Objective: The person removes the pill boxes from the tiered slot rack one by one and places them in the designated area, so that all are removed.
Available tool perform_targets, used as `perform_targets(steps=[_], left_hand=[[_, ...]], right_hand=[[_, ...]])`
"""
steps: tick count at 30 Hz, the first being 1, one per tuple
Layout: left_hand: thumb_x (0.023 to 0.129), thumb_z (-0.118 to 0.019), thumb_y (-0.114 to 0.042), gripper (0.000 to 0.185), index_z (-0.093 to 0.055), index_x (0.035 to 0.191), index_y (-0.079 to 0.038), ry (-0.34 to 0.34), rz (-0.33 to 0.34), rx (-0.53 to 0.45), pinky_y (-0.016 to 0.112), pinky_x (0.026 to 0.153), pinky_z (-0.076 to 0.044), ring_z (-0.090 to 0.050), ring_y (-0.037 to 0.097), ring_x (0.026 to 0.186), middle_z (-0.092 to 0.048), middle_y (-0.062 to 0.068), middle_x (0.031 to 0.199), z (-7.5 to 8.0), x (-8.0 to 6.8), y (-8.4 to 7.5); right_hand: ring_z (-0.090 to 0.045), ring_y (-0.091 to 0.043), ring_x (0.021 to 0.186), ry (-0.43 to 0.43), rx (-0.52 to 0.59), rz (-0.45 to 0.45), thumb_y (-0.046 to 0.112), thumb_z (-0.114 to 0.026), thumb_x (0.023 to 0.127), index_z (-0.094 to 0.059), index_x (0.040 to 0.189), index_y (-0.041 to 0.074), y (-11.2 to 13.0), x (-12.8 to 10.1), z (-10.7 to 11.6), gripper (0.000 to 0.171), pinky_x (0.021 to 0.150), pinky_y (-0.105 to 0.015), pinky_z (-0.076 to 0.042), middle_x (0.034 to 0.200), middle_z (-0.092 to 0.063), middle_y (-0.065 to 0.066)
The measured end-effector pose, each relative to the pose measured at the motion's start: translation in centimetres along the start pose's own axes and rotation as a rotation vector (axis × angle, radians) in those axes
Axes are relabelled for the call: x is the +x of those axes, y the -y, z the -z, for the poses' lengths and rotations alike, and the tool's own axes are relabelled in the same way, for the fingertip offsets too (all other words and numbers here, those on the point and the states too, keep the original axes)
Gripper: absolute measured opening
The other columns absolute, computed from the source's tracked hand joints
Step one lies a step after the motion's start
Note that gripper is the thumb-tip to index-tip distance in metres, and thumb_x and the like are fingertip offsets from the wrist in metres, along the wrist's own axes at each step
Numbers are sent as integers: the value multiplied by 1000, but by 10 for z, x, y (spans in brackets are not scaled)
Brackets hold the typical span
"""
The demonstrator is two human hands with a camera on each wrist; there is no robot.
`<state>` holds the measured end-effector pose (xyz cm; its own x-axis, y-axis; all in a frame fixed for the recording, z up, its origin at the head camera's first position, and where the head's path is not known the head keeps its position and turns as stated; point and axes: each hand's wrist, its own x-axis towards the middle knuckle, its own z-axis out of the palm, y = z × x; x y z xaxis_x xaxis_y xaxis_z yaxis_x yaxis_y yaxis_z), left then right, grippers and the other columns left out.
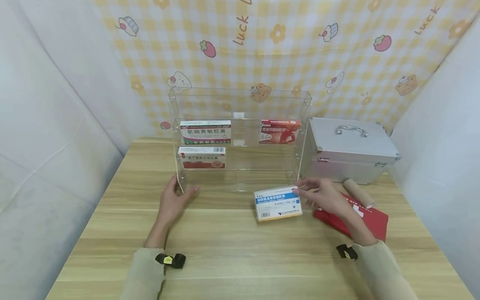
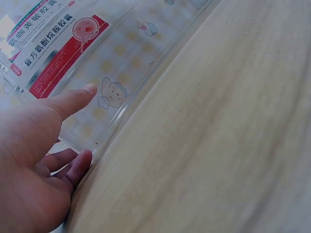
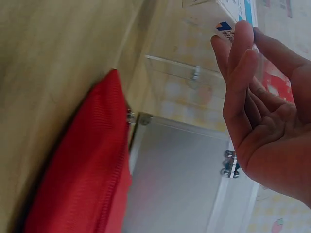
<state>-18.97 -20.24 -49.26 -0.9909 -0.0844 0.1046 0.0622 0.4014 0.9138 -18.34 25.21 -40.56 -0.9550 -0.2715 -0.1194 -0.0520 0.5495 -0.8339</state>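
Note:
My right hand [image 1: 324, 195] pinches the right end of a blue and white medicine box [image 1: 278, 204], thumb on its printed face. The box is tilted in front of the bottom tier of a clear acrylic display rack [image 1: 240, 186]. In the right wrist view, the same box [image 3: 226, 18] shows at the fingertips. At the rack's lower left corner lies my left hand [image 1: 173, 203], its thumb stretched forward and its other fingers bent beside the side panel. The left wrist view shows that hand [image 2: 36, 155] against the panel's lower edge, with the thumb held away from the fingers.
A green and white medicine box [image 1: 206, 133] and a red and white one [image 1: 201, 159] stand on the rack's left side. A red medicine box [image 1: 279, 132] is on the right. Beyond are a silver case [image 1: 348, 146], a red pouch [image 1: 369, 223] and a beige roll [image 1: 358, 193].

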Motion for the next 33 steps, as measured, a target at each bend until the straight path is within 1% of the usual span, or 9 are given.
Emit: perform_targets(steps=[2, 4, 6, 8, 9, 15, 20, 26, 33], left_hand=[[84, -77, -41, 84, -33, 153, -21, 2, -5, 1, 48, 88, -47, -50, 30, 114, -43, 17, 146, 0, 0, 0], [84, -77, -41, 83, -34, 153, -21, 4, -8, 3, 47, 88, -47, -51, 30, 112, -44, 17, 145, -1, 1, 0], [84, -77, -42, 84, -33, 153, -22, 6, -3, 1, 50, 91, -46, -50, 31, 116, -43, 17, 146, 0, 1, 0], [84, -77, -42, 85, -33, 153, -22, 8, 3, -2, 53, 99, -41, -44, 32, 126, -40, 17, 149, 0, 1, -1], [83, -77, -43, 85, -33, 153, -22, 8, 6, -2, 54, 100, -40, -43, 32, 128, -40, 17, 149, 0, 1, -1], [84, -77, -42, 85, -33, 153, -20, 7, -2, -5, 56, 103, -37, -37, 34, 134, -39, 18, 150, 1, 0, -1], [83, -77, -43, 85, -33, 153, -21, 5, -5, -5, 55, 102, -38, -38, 34, 134, -38, 18, 150, 0, 0, 0], [83, -77, -45, 87, -32, 153, -21, 9, -9, -1, 56, 104, -35, -35, 37, 136, -37, 18, 151, 0, 2, 0], [83, -77, -44, 87, -31, 154, -21, 9, -6, 0, 55, 105, -34, -33, 36, 138, -35, 17, 152, 0, 2, 1]], right_hand=[[-66, -29, 61, 4, 4, -35, 33, -74, 88, -66, 115, 1, -5, 2, -2, 42, 56, -46, -56, 97, -68, -16], [-65, -29, 60, 10, 3, -68, 33, -74, 88, -67, 114, 2, -9, 3, -3, 42, 55, -43, -56, 96, -68, -15], [-65, -29, 60, 12, -4, -104, 34, -74, 88, -68, 114, 2, -12, 4, -4, 42, 54, -39, -55, 95, -68, -14], [-65, -28, 60, 4, -17, -127, 34, -74, 88, -68, 115, 2, -14, 5, -6, 42, 54, -39, -55, 95, -69, -13], [-65, -28, 60, -2, -26, -140, 34, -74, 89, -68, 115, 2, -14, 6, -7, 43, 54, -39, -56, 95, -69, -13], [-65, -23, 60, -41, -98, -223, 33, -71, 91, -66, 118, -2, -13, 12, -16, 44, 55, -38, -56, 93, -69, -13], [-64, -22, 57, -57, -166, -222, 30, -71, 92, -68, 115, -3, -14, 15, -22, 41, 53, -36, -55, 89, -70, -12], [-63, -21, 56, -85, -228, -210, 29, -71, 91, -70, 112, -2, -16, 16, -25, 37, 52, -34, -54, 87, -70, -11], [-62, -19, 55, -74, -254, -210, 28, -71, 92, -70, 112, -3, -16, 16, -27, 37, 51, -32, -54, 87, -70, -10]])
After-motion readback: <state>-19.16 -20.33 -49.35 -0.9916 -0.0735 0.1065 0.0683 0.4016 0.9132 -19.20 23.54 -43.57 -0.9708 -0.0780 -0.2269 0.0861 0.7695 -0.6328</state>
